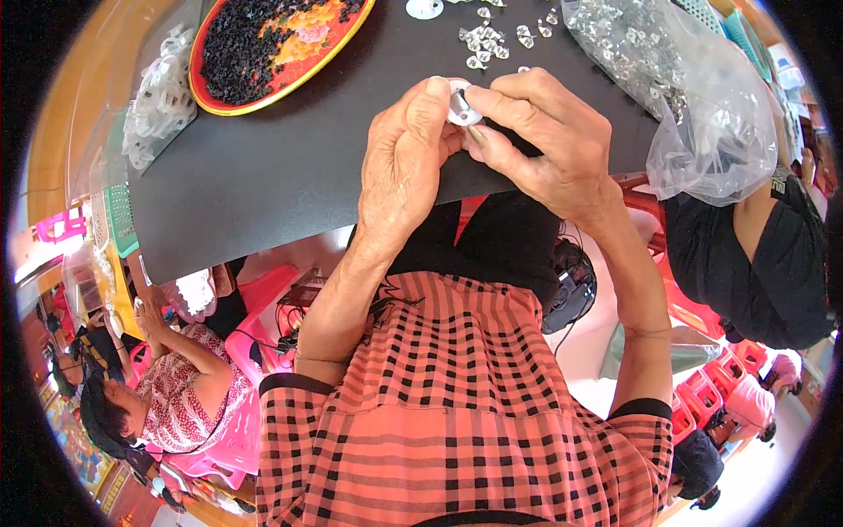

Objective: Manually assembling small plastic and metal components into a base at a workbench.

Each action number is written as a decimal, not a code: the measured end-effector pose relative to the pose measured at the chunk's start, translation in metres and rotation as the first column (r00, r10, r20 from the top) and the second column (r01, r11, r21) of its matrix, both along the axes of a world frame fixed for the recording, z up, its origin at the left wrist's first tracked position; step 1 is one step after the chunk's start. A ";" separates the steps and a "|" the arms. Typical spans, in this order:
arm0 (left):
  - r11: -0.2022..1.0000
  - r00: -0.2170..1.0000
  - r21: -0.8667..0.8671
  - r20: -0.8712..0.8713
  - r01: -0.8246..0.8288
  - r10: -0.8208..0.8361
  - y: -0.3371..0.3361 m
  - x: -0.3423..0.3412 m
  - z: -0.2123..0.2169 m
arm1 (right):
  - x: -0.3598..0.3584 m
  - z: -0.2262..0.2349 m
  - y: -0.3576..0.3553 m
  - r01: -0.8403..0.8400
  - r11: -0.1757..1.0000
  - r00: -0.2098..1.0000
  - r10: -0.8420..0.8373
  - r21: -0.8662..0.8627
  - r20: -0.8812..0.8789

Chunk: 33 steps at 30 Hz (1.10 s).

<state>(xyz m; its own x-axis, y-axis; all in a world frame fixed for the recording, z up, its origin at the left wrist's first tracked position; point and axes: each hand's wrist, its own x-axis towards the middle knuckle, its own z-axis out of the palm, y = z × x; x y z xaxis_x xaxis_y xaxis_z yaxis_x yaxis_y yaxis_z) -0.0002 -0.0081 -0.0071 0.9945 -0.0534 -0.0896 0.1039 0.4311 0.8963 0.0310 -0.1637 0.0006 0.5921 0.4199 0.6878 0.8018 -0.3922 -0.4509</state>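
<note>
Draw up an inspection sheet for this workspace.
Surface: matte black tabletop.
Job's things: small round white piece with a dark part, at both hands' fingertips; small clear faceted-looking pieces scattered beyond.
Clutter: round red tray with yellow rim, bearing small black bits; clear plastic bag of small pieces, right; whitish translucent parts, left.
Grips: left hand and right hand both closed on the white piece.
Cables: black corded bundle beside the lap; cord ends untraceable.
Surroundings: seated co-worker, left; red plastic stools, right.
</note>
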 end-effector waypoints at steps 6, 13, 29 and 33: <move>0.985 0.995 0.166 0.083 0.041 -0.056 -0.002 0.000 0.005 | 0.001 0.000 -0.004 -0.034 0.997 0.993 0.042 0.073 -0.107; 0.996 0.992 -0.012 0.092 0.092 -0.091 -0.001 0.002 -0.003 | 0.006 0.004 -0.014 -0.043 0.988 0.972 0.076 0.151 -0.224; 0.996 0.993 0.051 0.084 0.078 -0.082 0.001 0.000 -0.002 | -0.001 0.009 -0.006 -0.083 0.988 0.964 0.112 0.129 -0.241; 0.994 0.987 -0.047 0.128 0.102 -0.095 0.000 0.004 -0.009 | 0.009 0.005 -0.013 -0.044 0.974 0.983 0.082 0.220 -0.165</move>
<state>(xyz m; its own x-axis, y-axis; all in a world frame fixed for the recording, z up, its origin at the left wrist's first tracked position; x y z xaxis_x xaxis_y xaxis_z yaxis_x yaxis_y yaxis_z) 0.0039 -0.0081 -0.0166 0.9874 -0.1531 0.0409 0.0367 0.4717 0.8810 0.0402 -0.1768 0.0059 0.6867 0.3137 0.6558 0.7246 -0.2224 -0.6523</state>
